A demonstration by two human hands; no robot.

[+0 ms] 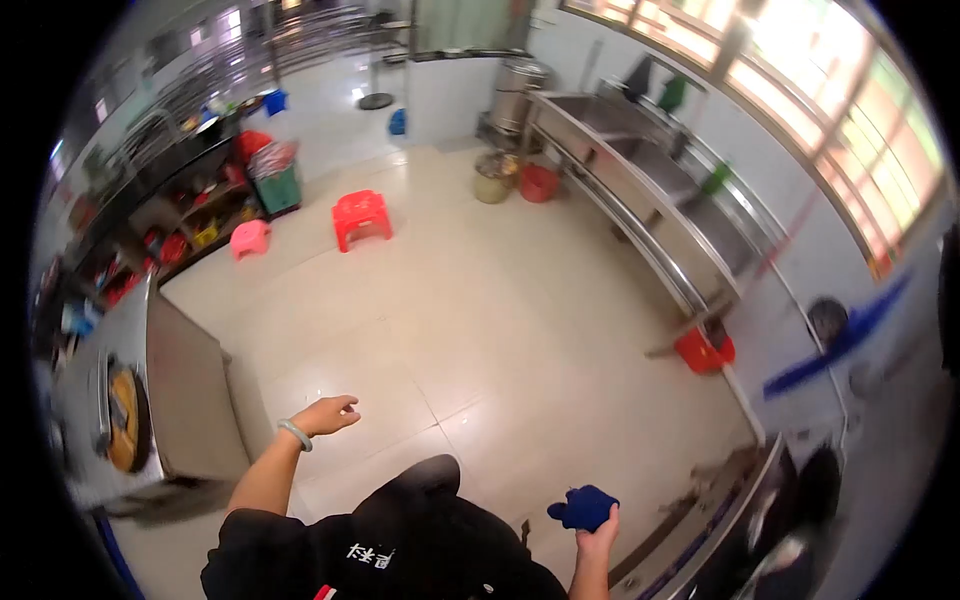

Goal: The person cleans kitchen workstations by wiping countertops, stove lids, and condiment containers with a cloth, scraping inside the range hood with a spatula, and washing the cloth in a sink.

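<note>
My right hand is closed around a bunched dark blue cloth, low in the head view and beside the cooking counter at the right. The cloth hides most of those fingers. Out over the tiled floor, my left hand has loosely bent fingers with a gap between them and nothing held. A pale bangle circles that wrist. Nearest to it on the left is the steel counter.
A round wooden board lies on that counter. Ahead stand a red stool, a pink stool and a green bin. Along the right wall runs a steel sink unit, with a red bucket by its near leg.
</note>
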